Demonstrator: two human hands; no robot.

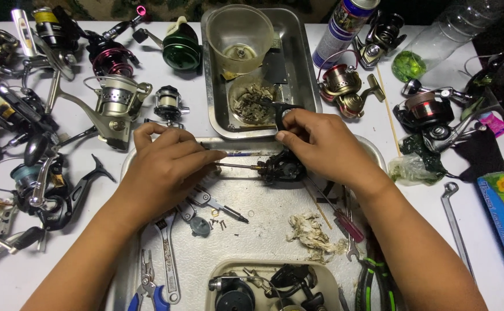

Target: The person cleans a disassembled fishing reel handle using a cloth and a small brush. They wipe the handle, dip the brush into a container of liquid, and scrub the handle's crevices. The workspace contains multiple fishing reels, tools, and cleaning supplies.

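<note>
In the head view, take the dark reel body [282,167] as your landmark: it sits on the metal work tray [263,230], just this side of the upper steel pan [304,75]. Your right hand [321,144] lies directly over and to the right of that reel body, fingers curled around its top, thumb and forefinger pinching a small black part at its upper edge; it is closed on the body, not open. A thin metal shaft [237,166] runs out of the reel body toward the left, nearly level, so its long axis goes left to right across the tray. Your left hand [168,164] is at the far end of that shaft, left of the reel body, fingers drawn together around the shaft's tip; I cannot tell whether a slim tool is in that grip as well. So the right hand is the nearer one, touching the body, and the left meets it only through the shaft. Below the reel body lie small screws [220,223], a wad of dirty fibre [312,233] and a red-handled screwdriver [347,223]; other reels crowd the desk [413,201] on both sides.
</note>
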